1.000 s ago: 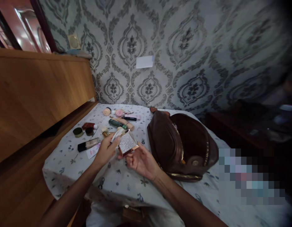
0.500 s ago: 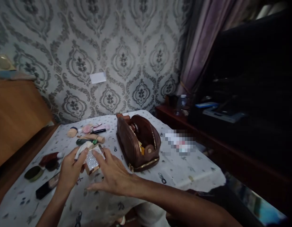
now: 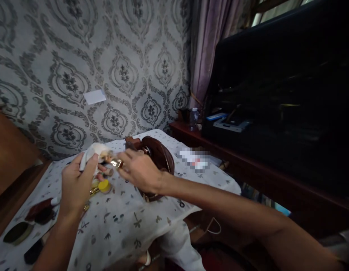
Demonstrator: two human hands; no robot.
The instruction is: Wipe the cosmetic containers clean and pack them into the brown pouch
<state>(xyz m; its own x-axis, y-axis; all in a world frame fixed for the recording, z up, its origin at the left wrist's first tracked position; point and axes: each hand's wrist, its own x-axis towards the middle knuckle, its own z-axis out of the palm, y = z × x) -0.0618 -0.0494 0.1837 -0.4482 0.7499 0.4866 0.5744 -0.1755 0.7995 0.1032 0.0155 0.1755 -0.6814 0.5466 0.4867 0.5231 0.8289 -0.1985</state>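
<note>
My left hand (image 3: 75, 182) is closed around a white cloth (image 3: 92, 152), raised above the table. My right hand (image 3: 139, 171) reaches in from the right, fingers pinched on a small gold-edged glittery compact (image 3: 115, 162) that sits between both hands. The brown leather bag (image 3: 159, 156) lies just behind my right hand, partly hidden by it. Below my left hand, a yellow-capped item (image 3: 104, 185) rests on the cloth-covered table (image 3: 129, 222).
Cosmetics lie at the table's left: a dark red item (image 3: 38, 210), a round green compact (image 3: 16, 232), a dark bottle (image 3: 33, 251). A dark cabinet with a wooden ledge (image 3: 247, 165) stands on the right, holding a small plastic bottle (image 3: 193, 117). Patterned wallpaper and a curtain are behind.
The view has swung right. Both hands rose from the table with the cloth and compact; my right hand, flat before, now pinches the compact, which is tilted edge-on.
</note>
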